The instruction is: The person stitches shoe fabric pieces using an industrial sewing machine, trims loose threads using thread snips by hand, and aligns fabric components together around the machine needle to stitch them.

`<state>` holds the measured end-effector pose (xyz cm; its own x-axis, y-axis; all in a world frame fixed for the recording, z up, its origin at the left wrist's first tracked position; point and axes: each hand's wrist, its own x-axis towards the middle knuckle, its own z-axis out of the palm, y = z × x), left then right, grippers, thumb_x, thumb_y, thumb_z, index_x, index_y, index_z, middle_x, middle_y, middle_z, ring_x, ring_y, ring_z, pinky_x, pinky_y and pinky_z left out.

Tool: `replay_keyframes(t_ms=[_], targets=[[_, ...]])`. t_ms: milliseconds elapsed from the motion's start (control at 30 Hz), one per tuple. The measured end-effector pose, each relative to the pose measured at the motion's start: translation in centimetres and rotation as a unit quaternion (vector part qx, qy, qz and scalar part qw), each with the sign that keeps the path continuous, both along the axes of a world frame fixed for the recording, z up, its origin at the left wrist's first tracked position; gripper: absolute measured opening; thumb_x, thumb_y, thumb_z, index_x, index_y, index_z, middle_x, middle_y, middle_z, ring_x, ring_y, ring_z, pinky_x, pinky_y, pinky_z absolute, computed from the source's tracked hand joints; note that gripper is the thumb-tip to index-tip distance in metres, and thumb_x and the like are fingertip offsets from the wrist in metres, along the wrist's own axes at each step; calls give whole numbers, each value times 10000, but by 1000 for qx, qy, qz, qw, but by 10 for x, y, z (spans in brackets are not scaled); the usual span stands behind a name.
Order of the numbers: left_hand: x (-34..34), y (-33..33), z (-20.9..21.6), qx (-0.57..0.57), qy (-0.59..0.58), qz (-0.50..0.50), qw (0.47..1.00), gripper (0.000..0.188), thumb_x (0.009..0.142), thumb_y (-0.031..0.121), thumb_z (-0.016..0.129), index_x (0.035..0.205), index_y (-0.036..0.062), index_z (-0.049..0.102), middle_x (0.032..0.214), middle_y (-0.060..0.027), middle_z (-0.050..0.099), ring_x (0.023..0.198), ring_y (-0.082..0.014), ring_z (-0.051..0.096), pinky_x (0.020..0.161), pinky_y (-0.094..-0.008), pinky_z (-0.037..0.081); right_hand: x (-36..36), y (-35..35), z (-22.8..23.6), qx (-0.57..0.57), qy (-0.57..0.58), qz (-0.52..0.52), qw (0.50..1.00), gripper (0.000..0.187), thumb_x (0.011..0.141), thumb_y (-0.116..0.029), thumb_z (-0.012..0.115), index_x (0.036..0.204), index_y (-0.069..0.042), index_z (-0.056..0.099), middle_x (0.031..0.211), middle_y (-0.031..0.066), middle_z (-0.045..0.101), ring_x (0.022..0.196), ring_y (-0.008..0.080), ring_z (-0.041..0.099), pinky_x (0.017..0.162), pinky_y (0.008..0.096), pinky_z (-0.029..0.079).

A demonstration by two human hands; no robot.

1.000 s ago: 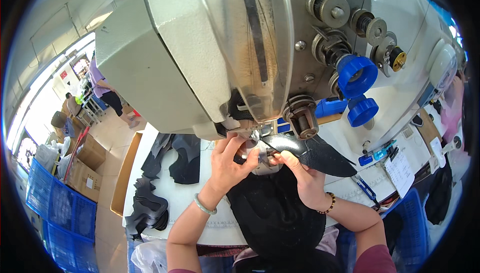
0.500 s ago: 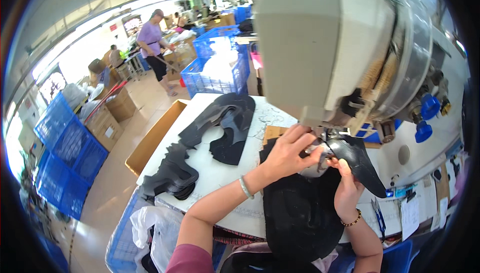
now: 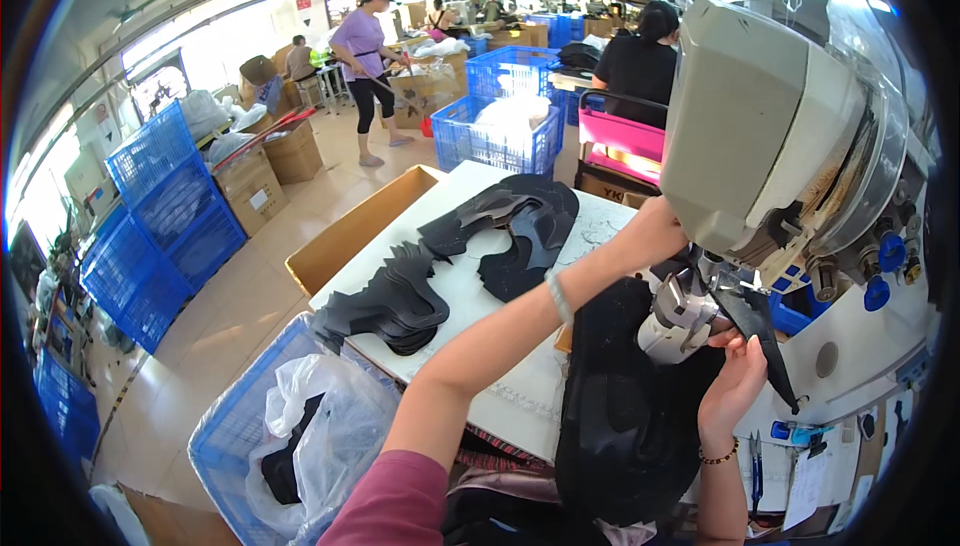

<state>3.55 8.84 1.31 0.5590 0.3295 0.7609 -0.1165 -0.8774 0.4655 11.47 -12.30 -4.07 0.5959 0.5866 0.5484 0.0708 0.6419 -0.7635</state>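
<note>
Your right hand pinches one black piece between thumb and fingertips, close along its edge, probably to steady it and guide its angle. That piece sits at the right side of the pale post under the sewing machine, its pointed end hanging down past your fingers. Your left hand is raised beside the machine's head, its fingertips hidden there, so I cannot tell whether it grips anything.

On the white table, two groups of dark cut pieces lie to your left: one fanned stack and one arched spread. They overlap with edges offset, likely so that single pieces lift easily; the layers are too tight to count. One large black panel lies in front of the post.

To your right are one pair of snips and one paper sheet, seemingly placed within reach. Two blue knobs show on the machine. At your left, one blue crate holds one plastic bag with something black inside.
</note>
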Motion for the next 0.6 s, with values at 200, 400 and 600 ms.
replay_keyframes(t_ms=[200,400,600], targets=[[19,12,14,15,-25,-90,995,216,841,73,544,1012,-36,620,861,-135,668,781,-300,652,656,-375,501,17,-2,3,-3,93,47,995,264,973,-232,437,817,-39,526,765,58,533,709,173,541,719,313,432],[-17,60,41,211,-104,160,959,120,785,70,555,872,2,601,770,-123,627,759,-316,619,638,-445,475,35,10,11,-80,150,77,982,274,981,-331,500,896,-73,532,690,-5,436,571,85,434,480,217,350],[-125,45,115,-84,-247,259,930,295,946,219,501,891,-63,568,764,-146,601,669,-201,546,640,-345,441,49,5,20,-40,134,0,990,246,991,-295,482,882,-77,514,683,-9,429,519,76,406,470,204,334]])
